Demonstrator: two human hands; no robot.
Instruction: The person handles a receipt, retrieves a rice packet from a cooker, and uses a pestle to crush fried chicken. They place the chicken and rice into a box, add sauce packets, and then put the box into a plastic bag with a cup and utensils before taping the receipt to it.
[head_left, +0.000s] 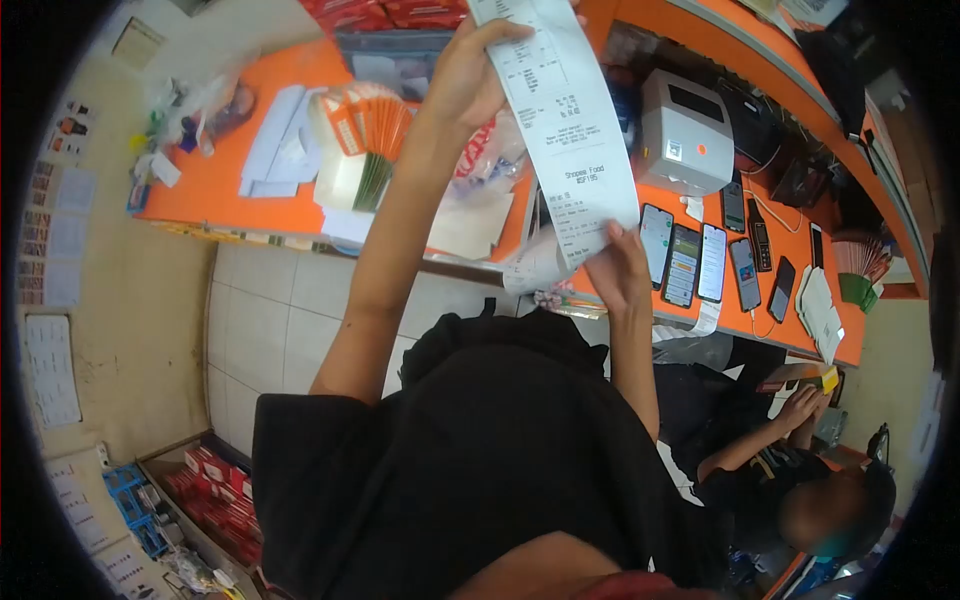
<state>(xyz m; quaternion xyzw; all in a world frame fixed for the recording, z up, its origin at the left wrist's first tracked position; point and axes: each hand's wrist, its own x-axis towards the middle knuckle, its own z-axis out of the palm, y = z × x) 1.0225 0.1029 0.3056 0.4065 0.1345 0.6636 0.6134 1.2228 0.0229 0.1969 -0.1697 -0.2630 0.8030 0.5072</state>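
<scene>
A long white printed receipt stretches between my two hands, held up above the orange counter. My left hand pinches its upper part, thumb lying on the paper. Lower down, my right hand grips the receipt's right edge near the line of small print, and the tail end curls away below. "Shopee Food" is readable across the middle of the strip. Behind the paper and my left forearm, a clear plastic bag with red lettering lies partly hidden.
Several phones lie on the orange counter at right, beside a white label printer. Fanned orange-and-green packets and white papers are at left. A co-worker sits at lower right, holding something yellow.
</scene>
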